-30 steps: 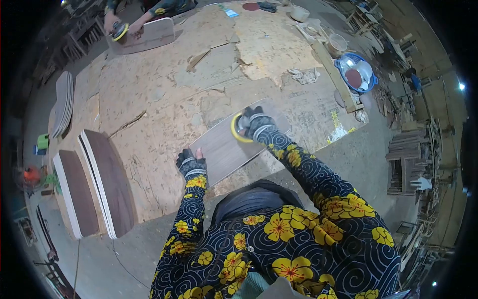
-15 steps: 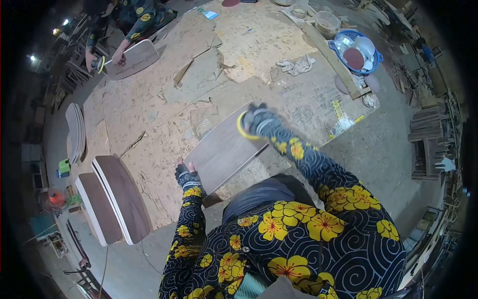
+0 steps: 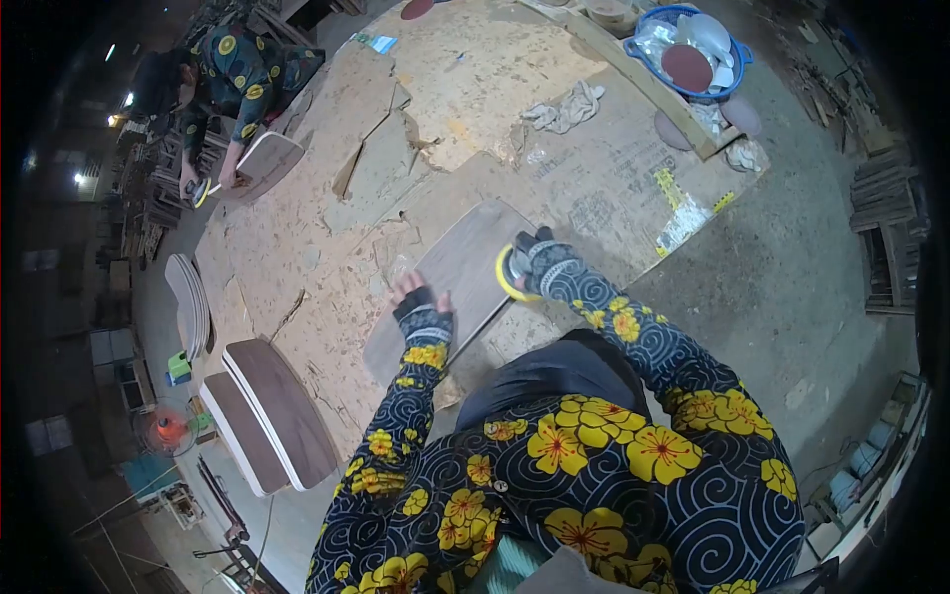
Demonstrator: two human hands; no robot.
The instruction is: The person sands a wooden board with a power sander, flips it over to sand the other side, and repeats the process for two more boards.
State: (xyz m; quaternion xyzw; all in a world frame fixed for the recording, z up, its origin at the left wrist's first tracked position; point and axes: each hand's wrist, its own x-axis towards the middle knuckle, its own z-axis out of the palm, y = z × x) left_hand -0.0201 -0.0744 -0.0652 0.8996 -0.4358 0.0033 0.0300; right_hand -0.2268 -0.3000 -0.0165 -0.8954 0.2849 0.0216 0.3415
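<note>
A curved wooden panel (image 3: 457, 259) lies slantwise on the worktable in front of me. My left hand (image 3: 424, 311), in a fingerless glove, rests flat on its near-left part with the fingers spread. At the panel's right end, my right hand (image 3: 544, 261) is closed round a yellow-edged round sanding pad (image 3: 507, 275). The pad overlaps the panel's right edge, and my fingers hide most of its top.
Dark-faced curved panels (image 3: 282, 411) lie at the table's left edge, near a stack of curved pieces (image 3: 188, 302). Across the table, a person (image 3: 233, 84) works on another panel (image 3: 265, 168). A blue basket (image 3: 633, 49) and a crumpled rag (image 3: 566, 107) are at the far right.
My left hand has moved from the panel's left end edge onto its face, up and right. The right hand with the pad has shifted slightly right and down. The view has also shifted.
</note>
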